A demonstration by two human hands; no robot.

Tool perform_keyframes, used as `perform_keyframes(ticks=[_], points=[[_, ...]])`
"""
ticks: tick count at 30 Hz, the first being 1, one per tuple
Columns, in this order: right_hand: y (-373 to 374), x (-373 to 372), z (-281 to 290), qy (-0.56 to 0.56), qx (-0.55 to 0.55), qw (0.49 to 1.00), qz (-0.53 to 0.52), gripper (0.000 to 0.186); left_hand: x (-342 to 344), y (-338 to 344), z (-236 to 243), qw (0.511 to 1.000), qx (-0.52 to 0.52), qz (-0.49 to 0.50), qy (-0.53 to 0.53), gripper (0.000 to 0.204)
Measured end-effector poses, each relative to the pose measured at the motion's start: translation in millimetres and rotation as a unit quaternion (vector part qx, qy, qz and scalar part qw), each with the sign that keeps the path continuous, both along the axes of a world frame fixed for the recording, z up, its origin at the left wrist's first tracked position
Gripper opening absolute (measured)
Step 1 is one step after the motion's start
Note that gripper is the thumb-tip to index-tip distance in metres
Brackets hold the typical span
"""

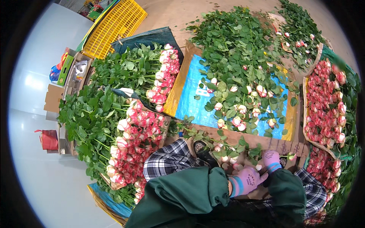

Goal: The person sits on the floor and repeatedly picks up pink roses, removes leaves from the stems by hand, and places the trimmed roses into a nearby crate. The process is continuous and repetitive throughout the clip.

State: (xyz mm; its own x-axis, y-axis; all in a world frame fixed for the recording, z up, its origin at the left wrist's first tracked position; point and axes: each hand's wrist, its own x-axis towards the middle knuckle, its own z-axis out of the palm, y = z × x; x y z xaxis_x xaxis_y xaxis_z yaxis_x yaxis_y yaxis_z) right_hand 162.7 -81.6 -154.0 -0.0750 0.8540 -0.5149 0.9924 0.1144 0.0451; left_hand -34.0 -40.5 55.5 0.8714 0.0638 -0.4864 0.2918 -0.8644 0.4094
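Note:
My right hand (271, 157), in a pink glove with a blue cuff, is closed around the stem of a rose. The bloom of that rose (291, 155) points right, pale with a greenish tint, and leaves (255, 151) stick out on the hand's other side. Just below and left, my left hand (246, 181) wears a matching glove. One of its fingers stretches toward my right sleeve; the others are partly hidden, and I see nothing held. Close to its fingertips lies a whitish bud or petal (258, 167). Several loose roses (225, 158) lie by my shoe.
A heap of leafy roses (235, 57) covers a blue and yellow sheet (192, 100) ahead. Stacked pink-and-white rose bunches stand left (133, 140) and right (323, 106). A yellow plastic crate (116, 26) leans at the back left, near cardboard boxes (54, 97) and a red bag (48, 140).

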Motion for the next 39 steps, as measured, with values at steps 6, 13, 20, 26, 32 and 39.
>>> perform_keyframes(ticks=[6, 13, 20, 26, 32, 39], points=[[-17.6, 2.3, -16.6, 0.103, 0.054, 0.991, 0.066, 0.018, -0.9, -2.8, -17.0, 0.992, -0.011, 0.023, -0.122, 0.059], [0.8, -29.3, 2.7, 0.085, -0.026, 0.992, -0.091, 0.02, 5.8, 3.3, -7.9, 0.998, 0.017, 0.024, -0.059, 0.057], [23.0, -12.6, 9.1, 0.101, -0.096, 0.982, -0.126, 0.021, 15.6, -3.5, -15.9, 0.997, -0.013, 0.007, -0.08, 0.056], [19.4, 0.1, 12.9, 0.135, 0.073, 0.987, -0.036, 0.018, 15.1, 4.3, -24.5, 0.993, -0.076, 0.045, -0.073, 0.05], [4.5, 48.6, 73.4, 0.196, 0.176, 0.956, -0.128, 0.019, 4.2, 17.7, -31.0, 0.981, -0.147, 0.121, -0.025, 0.042], [36.9, -91.0, 279.9, 0.504, 0.206, 0.83, -0.12, 0.021, -38.7, -23.1, -16.3, 0.854, 0.011, 0.398, -0.335, 0.036]])
